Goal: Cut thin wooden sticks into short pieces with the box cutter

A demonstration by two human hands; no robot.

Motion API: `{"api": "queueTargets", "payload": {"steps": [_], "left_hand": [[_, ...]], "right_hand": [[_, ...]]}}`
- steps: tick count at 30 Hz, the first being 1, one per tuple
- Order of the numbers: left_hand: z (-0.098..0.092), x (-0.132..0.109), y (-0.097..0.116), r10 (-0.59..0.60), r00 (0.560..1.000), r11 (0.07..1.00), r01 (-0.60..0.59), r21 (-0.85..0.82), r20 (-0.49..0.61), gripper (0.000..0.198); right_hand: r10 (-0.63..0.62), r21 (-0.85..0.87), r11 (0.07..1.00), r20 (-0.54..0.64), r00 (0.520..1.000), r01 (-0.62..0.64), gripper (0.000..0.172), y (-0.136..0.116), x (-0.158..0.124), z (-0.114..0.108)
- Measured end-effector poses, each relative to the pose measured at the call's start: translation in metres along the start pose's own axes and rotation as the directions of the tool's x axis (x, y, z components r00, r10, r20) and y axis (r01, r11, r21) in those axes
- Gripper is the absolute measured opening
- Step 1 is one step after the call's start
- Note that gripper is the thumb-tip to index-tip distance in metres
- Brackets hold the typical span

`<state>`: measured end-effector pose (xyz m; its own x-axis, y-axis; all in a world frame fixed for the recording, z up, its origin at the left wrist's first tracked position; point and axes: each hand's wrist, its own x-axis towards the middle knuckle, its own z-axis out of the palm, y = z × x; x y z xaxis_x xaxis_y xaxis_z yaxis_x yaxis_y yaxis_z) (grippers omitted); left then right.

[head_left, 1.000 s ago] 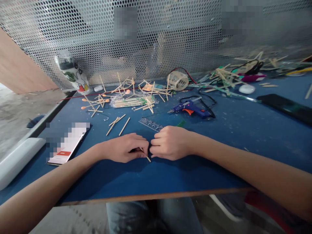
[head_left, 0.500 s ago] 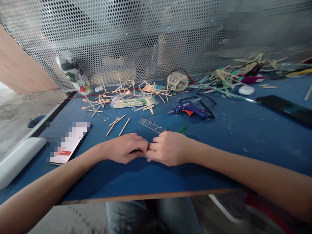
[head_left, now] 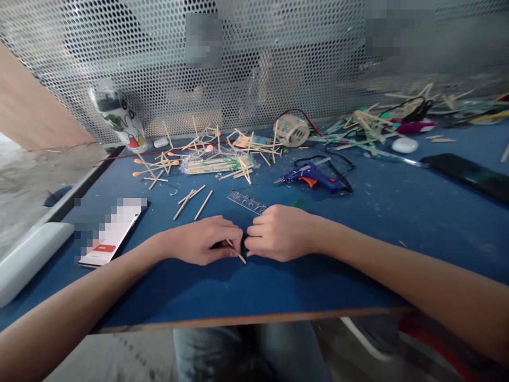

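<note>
Both of my hands rest near the front of the blue table (head_left: 358, 265). My left hand (head_left: 207, 241) is closed, pinching a thin wooden stick (head_left: 238, 255) whose tip pokes out toward the right. My right hand (head_left: 278, 233) is curled into a loose fist just right of the stick's tip, fingertips nearly touching the left hand; whether it holds anything is hidden. A clear ruler (head_left: 246, 202) lies just behind my right hand. Three loose sticks (head_left: 193, 200) lie behind my left hand.
A blue glue gun (head_left: 312, 177) with black cord lies behind the ruler. A bag of sticks (head_left: 214, 164) and scattered sticks sit further back, with a tape roll (head_left: 292, 130), a printed cup (head_left: 119, 119), a phone (head_left: 465, 175) at right and a booklet (head_left: 109, 233) at left. Perforated metal screen behind.
Half a second ago my right hand pressed against the left over the stick; it has now drawn slightly back to the right, and the stick's tip shows again.
</note>
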<state>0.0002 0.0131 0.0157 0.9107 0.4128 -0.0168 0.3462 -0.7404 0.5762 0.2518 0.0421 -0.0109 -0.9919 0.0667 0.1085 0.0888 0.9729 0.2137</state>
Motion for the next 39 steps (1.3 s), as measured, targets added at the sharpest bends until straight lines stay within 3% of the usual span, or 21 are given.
{"api": "queueTargets", "payload": {"steps": [15, 21, 29, 39], "left_hand": [[0.004, -0.001, -0.003, -0.013, 1.000, 1.000, 0.013, -0.005, -0.022, 0.012], [0.004, 0.000, -0.003, -0.013, 0.999, 1.000, 0.013, 0.007, -0.045, 0.015], [0.001, 0.000, -0.004, 0.008, 1.000, 0.999, -0.009, -0.041, -0.023, 0.010], [0.008, 0.001, -0.011, 0.000, 0.996, 0.998, -0.005, -0.057, -0.092, 0.009]], "right_hand": [[0.019, 0.032, 0.999, 0.054, 0.998, -0.021, 0.028, -0.004, 0.003, -0.004], [0.054, -0.042, 0.998, 0.026, 0.998, -0.052, 0.032, -0.015, 0.008, -0.001], [0.051, 0.103, 0.993, 0.023, 0.998, -0.053, 0.036, 0.004, -0.002, -0.002], [0.071, 0.121, 0.989, 0.106, 0.992, -0.084, 0.028, -0.002, 0.002, -0.008]]}}
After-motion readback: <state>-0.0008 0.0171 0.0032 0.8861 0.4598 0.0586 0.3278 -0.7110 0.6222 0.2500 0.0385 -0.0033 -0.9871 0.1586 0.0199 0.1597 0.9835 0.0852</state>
